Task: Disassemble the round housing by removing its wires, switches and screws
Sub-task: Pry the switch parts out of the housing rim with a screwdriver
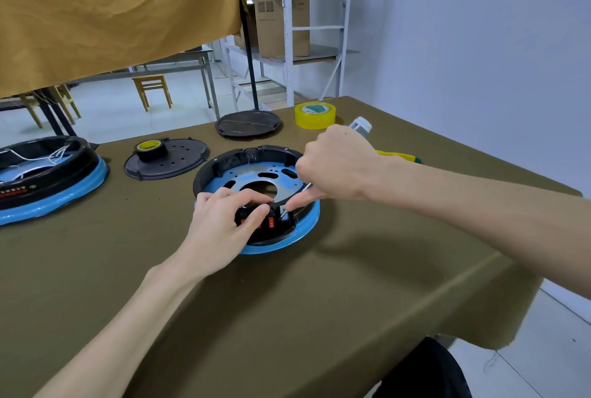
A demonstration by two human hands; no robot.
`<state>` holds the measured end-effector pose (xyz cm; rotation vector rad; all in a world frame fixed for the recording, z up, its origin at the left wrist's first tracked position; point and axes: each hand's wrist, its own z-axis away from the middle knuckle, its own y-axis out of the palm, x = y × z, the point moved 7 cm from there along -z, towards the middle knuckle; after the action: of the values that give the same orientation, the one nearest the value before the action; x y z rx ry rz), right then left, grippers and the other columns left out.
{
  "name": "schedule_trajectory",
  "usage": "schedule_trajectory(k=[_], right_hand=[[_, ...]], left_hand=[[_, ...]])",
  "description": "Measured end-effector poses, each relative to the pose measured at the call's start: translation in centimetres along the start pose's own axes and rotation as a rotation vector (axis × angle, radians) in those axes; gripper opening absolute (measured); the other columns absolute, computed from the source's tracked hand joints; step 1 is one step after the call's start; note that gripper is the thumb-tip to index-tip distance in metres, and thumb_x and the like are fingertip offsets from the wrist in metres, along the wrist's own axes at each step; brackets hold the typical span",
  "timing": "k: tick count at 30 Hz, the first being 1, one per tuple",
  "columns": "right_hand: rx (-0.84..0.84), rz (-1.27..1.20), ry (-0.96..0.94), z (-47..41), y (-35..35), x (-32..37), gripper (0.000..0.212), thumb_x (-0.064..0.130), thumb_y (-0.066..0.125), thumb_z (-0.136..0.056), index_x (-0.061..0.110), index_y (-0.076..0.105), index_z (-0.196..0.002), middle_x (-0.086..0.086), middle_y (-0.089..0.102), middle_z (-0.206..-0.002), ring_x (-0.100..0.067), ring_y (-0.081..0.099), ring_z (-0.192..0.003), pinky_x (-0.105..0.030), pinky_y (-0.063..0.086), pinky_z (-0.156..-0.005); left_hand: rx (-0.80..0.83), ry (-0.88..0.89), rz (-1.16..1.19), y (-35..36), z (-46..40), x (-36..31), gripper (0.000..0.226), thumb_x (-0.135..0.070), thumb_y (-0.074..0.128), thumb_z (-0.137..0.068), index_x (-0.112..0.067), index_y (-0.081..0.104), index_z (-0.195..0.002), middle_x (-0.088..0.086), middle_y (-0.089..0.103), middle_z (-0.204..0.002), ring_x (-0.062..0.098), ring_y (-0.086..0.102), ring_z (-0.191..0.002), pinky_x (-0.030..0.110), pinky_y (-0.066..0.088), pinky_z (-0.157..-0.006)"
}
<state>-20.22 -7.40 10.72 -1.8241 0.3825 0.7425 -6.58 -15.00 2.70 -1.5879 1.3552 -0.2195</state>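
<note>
The round housing, black with a blue rim and a blue-filmed metal plate inside, lies open-side up in the middle of the table. At its near edge sits a black switch block with red switches. My left hand pinches that block with thumb and fingers. My right hand grips a screwdriver by its white and grey handle; the thin metal shaft slants down to the switch block, and the index finger lies along it. The tip is partly hidden.
A second housing with white wires stands at the left edge. A black perforated cover carries a black tape roll. Behind lie a black lid, a yellow tape roll and a yellow-green tool. The table edge runs at right.
</note>
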Motion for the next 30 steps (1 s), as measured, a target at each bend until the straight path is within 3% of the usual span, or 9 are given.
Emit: schedule_trajectory(k=[4,9,13,17,24,27,30], right_hand=[[-0.023,-0.069,0.012,0.1,1.5,-0.7,0.079,0.090,0.020,-0.078,0.016,0.030,-0.052,0.003,0.031,-0.046,-0.021,0.036,-0.043,-0.027,0.024,-0.047],[-0.055,-0.165,0.015,0.9,4.3,-1.3,0.082,0.091,0.018,-0.079,0.017,0.044,-0.057,0.001,0.051,-0.055,-0.025,0.052,-0.053,-0.031,0.032,-0.050],[-0.075,-0.200,-0.088,0.0,4.8,-0.8,0.080,0.090,0.021,-0.079,0.018,0.046,-0.057,0.000,0.054,-0.057,-0.024,0.053,-0.054,-0.032,0.028,-0.050],[-0.094,-0.196,-0.133,-0.5,5.6,0.1,0.080,0.089,0.016,-0.080,0.019,0.046,-0.058,0.002,0.055,-0.058,-0.023,0.054,-0.053,-0.029,0.025,-0.049],[-0.118,-0.324,0.115,2.8,7.7,-1.2,0.084,0.089,0.018,-0.083,0.015,0.044,-0.054,0.002,0.043,-0.047,-0.023,0.047,-0.048,-0.028,0.020,-0.048],[-0.091,-0.453,0.257,5.7,9.4,-1.7,0.080,0.087,0.022,-0.087,0.017,0.053,-0.062,0.004,0.053,-0.054,-0.020,0.053,-0.056,-0.030,0.030,-0.050],[-0.043,-0.545,0.334,8.1,10.4,-1.2,0.064,0.079,0.024,-0.092,0.024,0.051,-0.071,0.010,0.053,-0.066,-0.016,0.049,-0.063,-0.034,0.043,-0.058]], left_hand=[[0.010,0.031,-0.048,-0.1,-0.1,-0.5,0.028,-0.040,0.050,-0.104,-0.042,0.069,-0.125,-0.030,0.068,-0.104,0.000,0.050,-0.103,0.034,0.027,-0.096],[-0.007,0.047,-0.061,-0.1,-0.1,-1.0,0.030,-0.037,0.049,-0.106,-0.041,0.070,-0.127,-0.023,0.071,-0.101,0.002,0.051,-0.098,0.039,0.029,-0.092],[-0.008,0.064,-0.055,0.0,-0.1,-1.2,0.031,-0.037,0.046,-0.107,-0.042,0.072,-0.123,-0.021,0.071,-0.089,0.000,0.051,-0.092,0.041,0.032,-0.087],[-0.025,0.058,-0.059,0.0,0.0,-1.2,0.040,-0.043,0.038,-0.103,-0.040,0.072,-0.124,-0.022,0.072,-0.098,0.000,0.052,-0.095,0.039,0.033,-0.086],[-0.017,0.068,-0.051,0.0,0.2,-0.8,0.040,-0.043,0.038,-0.104,-0.040,0.069,-0.128,-0.024,0.071,-0.096,-0.005,0.050,-0.096,0.028,0.030,-0.088],[-0.025,0.077,-0.053,0.0,0.3,-0.8,0.038,-0.045,0.041,-0.102,-0.039,0.069,-0.127,-0.023,0.071,-0.104,-0.007,0.049,-0.098,0.028,0.030,-0.087],[-0.033,0.081,-0.059,0.0,0.4,-1.0,0.038,-0.047,0.043,-0.101,-0.038,0.070,-0.127,-0.023,0.071,-0.107,-0.004,0.050,-0.097,0.030,0.030,-0.088]])
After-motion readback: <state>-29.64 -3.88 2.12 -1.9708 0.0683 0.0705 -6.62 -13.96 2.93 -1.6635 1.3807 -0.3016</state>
